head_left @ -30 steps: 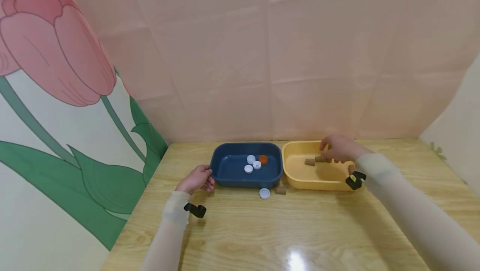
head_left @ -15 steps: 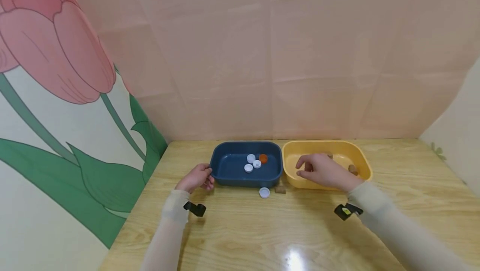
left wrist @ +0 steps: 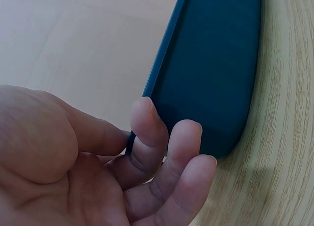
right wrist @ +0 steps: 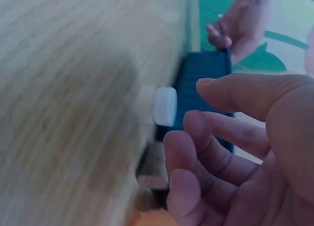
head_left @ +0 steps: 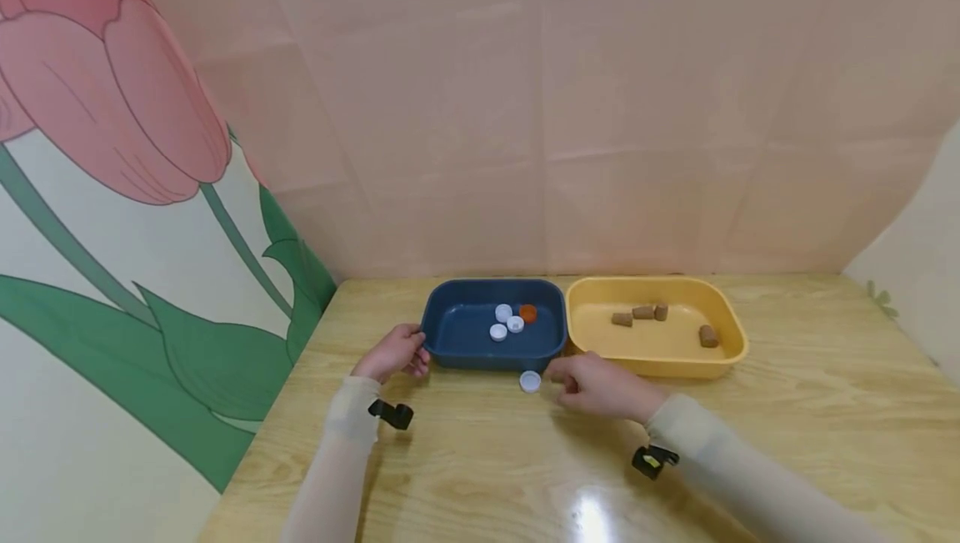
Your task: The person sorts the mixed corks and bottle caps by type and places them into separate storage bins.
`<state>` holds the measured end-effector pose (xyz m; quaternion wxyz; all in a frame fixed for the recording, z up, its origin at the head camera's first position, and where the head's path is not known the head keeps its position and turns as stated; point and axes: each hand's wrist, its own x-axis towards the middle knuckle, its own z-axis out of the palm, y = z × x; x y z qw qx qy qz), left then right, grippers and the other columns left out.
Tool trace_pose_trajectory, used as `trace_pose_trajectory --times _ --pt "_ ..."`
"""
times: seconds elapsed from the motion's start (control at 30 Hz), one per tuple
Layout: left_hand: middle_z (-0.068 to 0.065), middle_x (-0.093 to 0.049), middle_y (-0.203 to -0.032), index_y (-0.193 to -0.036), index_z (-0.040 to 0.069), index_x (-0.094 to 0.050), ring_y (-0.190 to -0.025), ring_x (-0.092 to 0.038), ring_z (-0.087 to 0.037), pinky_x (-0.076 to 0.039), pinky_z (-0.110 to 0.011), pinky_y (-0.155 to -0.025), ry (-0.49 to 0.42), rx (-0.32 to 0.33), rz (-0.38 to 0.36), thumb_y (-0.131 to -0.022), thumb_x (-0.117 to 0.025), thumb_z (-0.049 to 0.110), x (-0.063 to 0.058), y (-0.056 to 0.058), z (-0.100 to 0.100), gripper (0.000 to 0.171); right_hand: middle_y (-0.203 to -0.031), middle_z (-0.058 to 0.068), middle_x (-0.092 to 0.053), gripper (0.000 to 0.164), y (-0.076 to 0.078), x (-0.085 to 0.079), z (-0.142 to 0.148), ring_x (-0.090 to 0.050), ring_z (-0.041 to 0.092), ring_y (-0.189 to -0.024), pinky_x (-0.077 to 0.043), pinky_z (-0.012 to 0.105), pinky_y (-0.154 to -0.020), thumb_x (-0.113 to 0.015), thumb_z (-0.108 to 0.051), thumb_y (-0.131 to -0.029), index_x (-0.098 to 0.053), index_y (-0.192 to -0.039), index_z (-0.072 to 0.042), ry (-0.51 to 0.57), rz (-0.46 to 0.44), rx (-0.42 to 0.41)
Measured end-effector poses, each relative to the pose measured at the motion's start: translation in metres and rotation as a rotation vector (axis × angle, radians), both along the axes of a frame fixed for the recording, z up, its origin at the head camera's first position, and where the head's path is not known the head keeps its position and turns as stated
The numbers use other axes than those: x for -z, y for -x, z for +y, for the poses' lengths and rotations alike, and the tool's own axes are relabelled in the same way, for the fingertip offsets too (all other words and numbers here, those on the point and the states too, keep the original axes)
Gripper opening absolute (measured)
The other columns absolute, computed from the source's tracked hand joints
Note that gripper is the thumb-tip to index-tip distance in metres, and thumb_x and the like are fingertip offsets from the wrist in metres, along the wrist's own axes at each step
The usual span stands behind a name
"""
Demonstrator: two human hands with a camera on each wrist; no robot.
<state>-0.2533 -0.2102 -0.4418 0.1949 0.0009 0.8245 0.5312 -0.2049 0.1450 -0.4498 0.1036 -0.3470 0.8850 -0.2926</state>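
Observation:
My left hand (head_left: pixel 393 354) pinches the left end of a blue tray (head_left: pixel 491 359), its thumb and index finger either side of the rim in the left wrist view. In that tray lie white bottle caps (head_left: pixel 498 332) and an orange cap (head_left: pixel 528 314). My right hand (head_left: pixel 600 384) hovers low over the table before the trays, fingers loosely bent with nothing between them. Just left of its fingertips a single white cap (head_left: pixel 530 381) lies on the table. A cork (right wrist: pixel 153 167) sits close by the fingers in the right wrist view; the hand hides it in the head view.
A yellow tray (head_left: pixel 660 369) stands against the blue one's right side, with several corks (head_left: pixel 642 312) inside. Both trays stand on a wooden table (head_left: pixel 480 460) near its back edge, where a pink cloth (head_left: pixel 480 151) hangs. A painted tulip wall is at the left.
The right hand has come out of the yellow tray, moving left and nearer to the loose white cap. Corks it covered now show. My left hand keeps its place on the blue tray.

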Motion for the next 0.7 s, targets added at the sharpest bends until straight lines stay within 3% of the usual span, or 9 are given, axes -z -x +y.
trace_pose_trajectory --times 0.23,0.7 --pt "-0.014 -0.061 -0.082 -0.151 -0.015 -0.019 -0.065 -0.063 -0.017 -0.059 -0.032 -0.064 -0.012 0.000 -0.005 -0.109 -0.032 0.010 -0.001 0.003 0.000 0.051 -0.059 -0.009 -0.046 0.033 0.000 0.008 -0.012 -0.039 0.003 -0.050 -0.031 0.020 -0.048 -0.070 -0.009 -0.089 -0.065 -0.121 -0.004 -0.019 -0.076 0.006" --pt "-0.013 -0.060 -0.082 -0.151 -0.015 -0.018 -0.065 -0.063 -0.017 -0.059 -0.034 -0.065 -0.004 0.009 -0.005 -0.109 -0.032 0.010 0.001 0.003 -0.001 0.051 -0.066 -0.006 -0.054 0.031 -0.003 0.014 -0.019 -0.048 0.007 -0.055 -0.040 0.023 -0.051 -0.073 -0.012 -0.088 -0.067 -0.119 -0.007 -0.092 -0.108 0.035"
